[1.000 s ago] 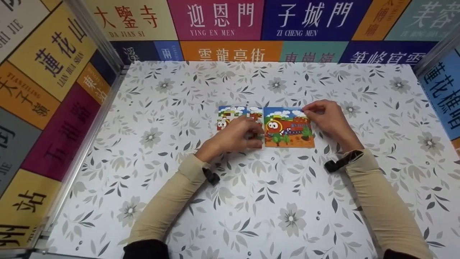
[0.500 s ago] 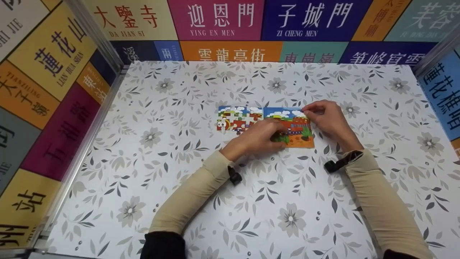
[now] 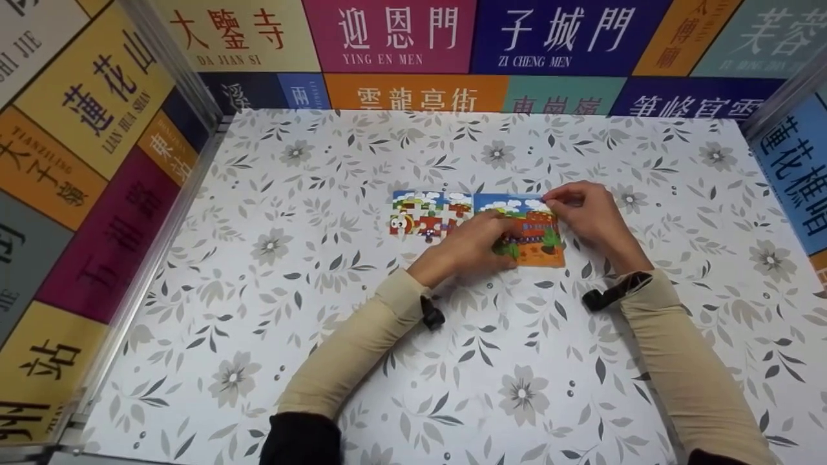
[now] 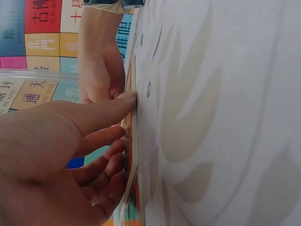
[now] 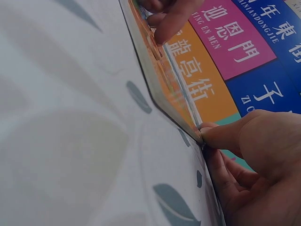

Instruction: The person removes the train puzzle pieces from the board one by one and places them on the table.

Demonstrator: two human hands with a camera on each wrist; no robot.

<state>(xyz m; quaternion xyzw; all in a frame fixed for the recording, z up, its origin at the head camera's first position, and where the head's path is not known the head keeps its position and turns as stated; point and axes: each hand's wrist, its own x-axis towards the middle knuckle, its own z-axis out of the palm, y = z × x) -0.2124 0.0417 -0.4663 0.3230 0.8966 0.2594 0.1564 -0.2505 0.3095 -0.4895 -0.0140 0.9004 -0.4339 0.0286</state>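
Observation:
A square picture board [image 3: 541, 257] with a red cartoon train, blue sky and green plants lies mid-table. My left hand [image 3: 473, 244] reaches over its left part. Curled left fingertips sit on the picture, and the thumb is at the near edge; the left wrist view shows the thumb [image 4: 110, 109] overlapping the board's rim. With thumb and forefinger, my right hand [image 3: 585, 205] pinches the far right corner, seen close in the right wrist view at the board's corner [image 5: 176, 117]. Left of the board lies a partly assembled jigsaw [image 3: 402, 223] of the same train; my left hand hides its near right portion.
The table [image 3: 387, 387] has a white cover printed with grey flowers and leaves. Colourful panels with large characters [image 3: 394, 35] stand along its back and sides. Both wrists carry small black cameras, such as the left one [image 3: 433, 315].
My left hand has moved right, off the jigsaw and onto the left part of the picture board, uncovering most of the jigsaw. The right hand stays at the board's corner.

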